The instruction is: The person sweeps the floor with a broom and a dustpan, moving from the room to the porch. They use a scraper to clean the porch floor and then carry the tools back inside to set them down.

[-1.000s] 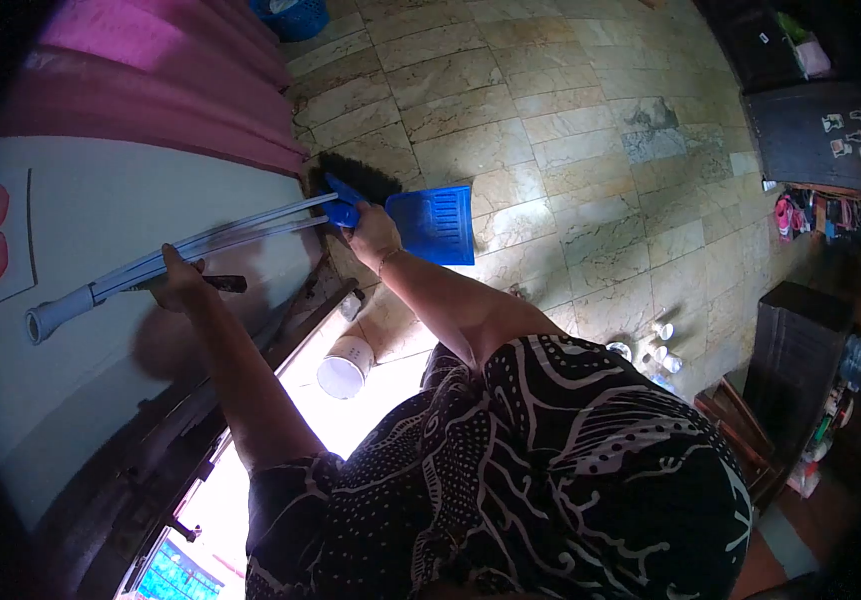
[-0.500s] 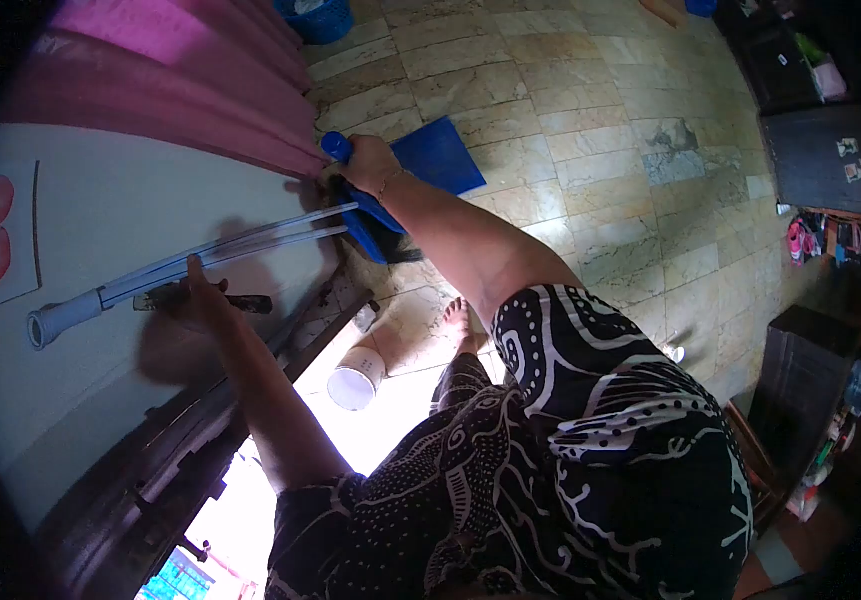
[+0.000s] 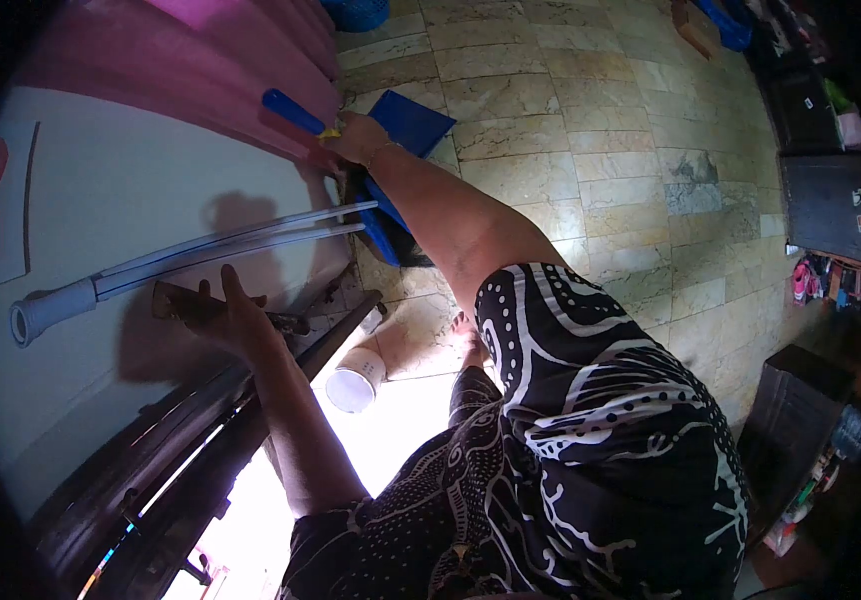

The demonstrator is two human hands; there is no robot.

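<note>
My right hand (image 3: pixel 359 138) is closed around a blue handle (image 3: pixel 293 112) with a yellow band, tilted toward the pink curtain. Under that forearm lies a blue piece with dark bristles beside it (image 3: pixel 381 238), partly hidden. Running from it along the pale wall is a long white handle of twin tubes (image 3: pixel 201 255), with a round open end at the left. A flat blue panel (image 3: pixel 416 118) rests on the floor beyond my right hand. Below the white handle, my left hand (image 3: pixel 236 318) grips a dark bar-shaped thing (image 3: pixel 179 302), its thumb raised; I cannot tell what it is.
A white bucket (image 3: pixel 355 382) stands by the bright doorway, beside dark wooden framing (image 3: pixel 181 430). The pink curtain (image 3: pixel 241 60) hangs at upper left, near a blue basket (image 3: pixel 359 12). Dark cabinets (image 3: pixel 836 205) line the right side of the tiled floor (image 3: pixel 611 130).
My left hand has come away from the white handle, moving right and down with the dark bar. My right hand has risen slightly, and the blue handle now tilts left, showing more length.
</note>
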